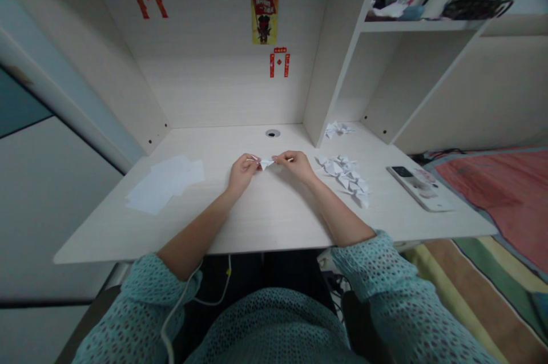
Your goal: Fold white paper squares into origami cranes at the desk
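Observation:
Over the middle of a pale wooden desk (257,221), my left hand (242,173) and my right hand (295,164) both pinch a small folded piece of white paper (266,164) between their fingertips. The paper hangs just above the desk surface, between the two hands. Both forearms reach forward from teal knitted sleeves.
A stack of flat white sheets (165,184) lies at the left. Several folded white paper pieces (346,177) lie to the right of my right hand, more (338,129) under the shelf unit. A phone (417,186) lies near the desk's right edge. A cable hole (273,133) sits at the back.

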